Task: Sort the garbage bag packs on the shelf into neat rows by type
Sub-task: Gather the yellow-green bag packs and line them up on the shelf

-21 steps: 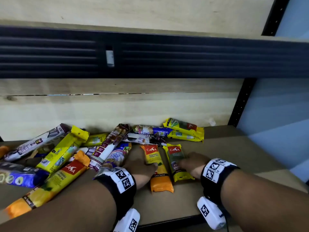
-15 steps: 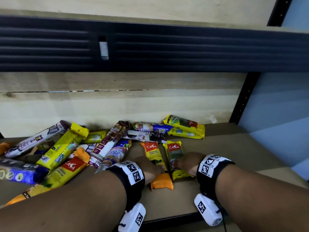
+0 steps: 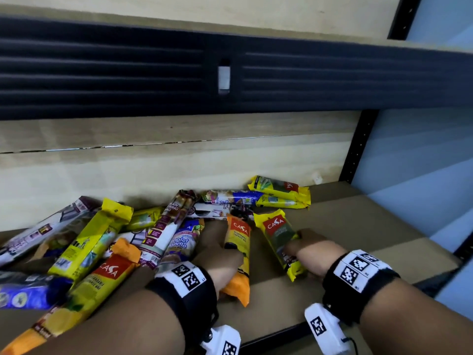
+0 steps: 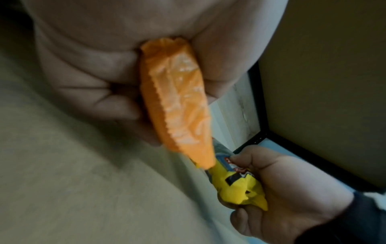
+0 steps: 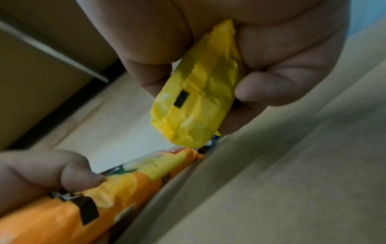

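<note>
1. My left hand [image 3: 220, 257] is closed around the near end of the orange-ended Casa pack [image 3: 239, 252]. In the left wrist view the fingers [image 4: 117, 102] curl on one side of the crimped orange end [image 4: 177, 102] and the thumb presses on the other.
2. My right hand [image 3: 307, 248] is closed around the near end of the yellow Casa pack [image 3: 277, 238]. In the right wrist view the fingers [image 5: 269, 85] and thumb wrap the crumpled yellow end [image 5: 196, 92].
3. Both packs lie lengthwise on the shelf [image 3: 371, 226], red Casa labels at the far ends. They lie side by side with a gap, and the yellow pack angles slightly to the right.
4. I cannot tell whether the near ends are raised off the shelf board or resting on it.
5. The orange-ended pack is yellow in its middle section, with black print. The yellow pack has a dark green window panel below its label.
6. The unsorted pile [image 3: 107, 247] covers the left part of the shelf: yellow, orange, purple-white and blue packs lying crossed over one another at mixed angles.
7. A second group lies against the back panel: two yellow packs [image 3: 280, 192] stacked at the right, and a blue-white pack [image 3: 230, 198] just beside them.
8. Each wrist carries a black band with printed marker tags [image 3: 358, 267].
</note>
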